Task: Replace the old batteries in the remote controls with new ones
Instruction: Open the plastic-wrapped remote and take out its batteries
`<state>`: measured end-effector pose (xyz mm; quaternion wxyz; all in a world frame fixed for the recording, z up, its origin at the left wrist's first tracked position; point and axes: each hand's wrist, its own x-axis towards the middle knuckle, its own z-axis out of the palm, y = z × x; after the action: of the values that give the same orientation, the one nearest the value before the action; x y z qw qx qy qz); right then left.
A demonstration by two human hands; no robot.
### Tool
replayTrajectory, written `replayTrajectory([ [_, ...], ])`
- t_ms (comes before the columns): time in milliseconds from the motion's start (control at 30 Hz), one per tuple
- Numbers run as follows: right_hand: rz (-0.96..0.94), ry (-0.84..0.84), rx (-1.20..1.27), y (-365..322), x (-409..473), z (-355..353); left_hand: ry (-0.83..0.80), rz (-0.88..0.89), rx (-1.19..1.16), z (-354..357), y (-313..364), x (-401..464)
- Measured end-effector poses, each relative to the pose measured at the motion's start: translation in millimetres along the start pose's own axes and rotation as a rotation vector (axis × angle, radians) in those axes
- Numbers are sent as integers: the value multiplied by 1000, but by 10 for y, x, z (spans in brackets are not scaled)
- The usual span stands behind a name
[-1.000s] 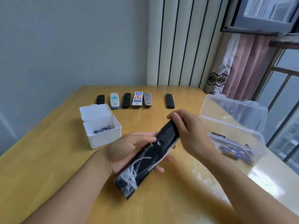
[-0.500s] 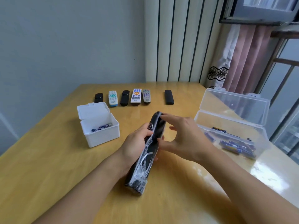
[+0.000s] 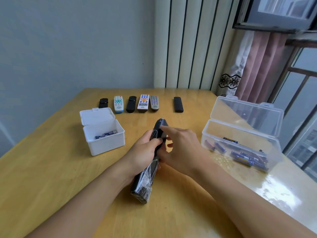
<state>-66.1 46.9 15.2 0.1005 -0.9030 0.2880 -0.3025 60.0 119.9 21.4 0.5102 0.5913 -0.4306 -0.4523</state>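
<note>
Wooden table (image 3: 51, 177), yellow varnish, glossy; glare patch toward the lower right of the frame. Left edge runs diagonally up to the far corner near the grey wall; bare wood in the lower left and in the strip between the two boxes.

Black remote (image 3: 147, 170) at frame centre, long and slim, its lower half wrapped in crinkled clear film; it points away, upper end tilted up. Left hand (image 3: 142, 152) grips it around the middle, fingers curled over the body. Right hand (image 3: 183, 148) sits against the remote's right side, index finger extended along the upper end, remaining fingers loosely bent (whether they pinch anything I cannot tell).

White box (image 3: 104, 134), opaque plastic, square, hinged lid up, left of centre; two blue batteries (image 3: 106, 134) lie inside. Clear box (image 3: 240, 134), oblong, rounded corners, lid up, at right, close to the table's right edge; loose blue batteries (image 3: 240, 155) scattered on its floor.

Row of remotes (image 3: 142, 103) at the far side of the table, upper centre of the frame: three black, three pale with coloured buttons, one black set apart to the right.
</note>
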Motion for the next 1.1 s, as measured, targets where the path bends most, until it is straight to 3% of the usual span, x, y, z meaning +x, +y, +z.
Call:
replayTrajectory([
  [133, -27, 51, 11, 7, -11, 11, -9, -9, 11, -8, 3, 17],
  [333, 138, 178, 179, 66, -36, -81, 60, -82, -179, -49, -42, 60],
  [467, 155, 11, -39, 143, -45, -107, 110, -96, -234, -150, -33, 106],
  [600, 183, -164, -153, 166, -64, -76, 30, -75, -265, -183, -18, 100],
  [800, 128, 196, 91, 110, -19, -202, -28, -55, -272, -107, -34, 82],
  [1100, 108, 176, 180, 63, -32, -150, -37, 17, -209, -28, 2, 5],
])
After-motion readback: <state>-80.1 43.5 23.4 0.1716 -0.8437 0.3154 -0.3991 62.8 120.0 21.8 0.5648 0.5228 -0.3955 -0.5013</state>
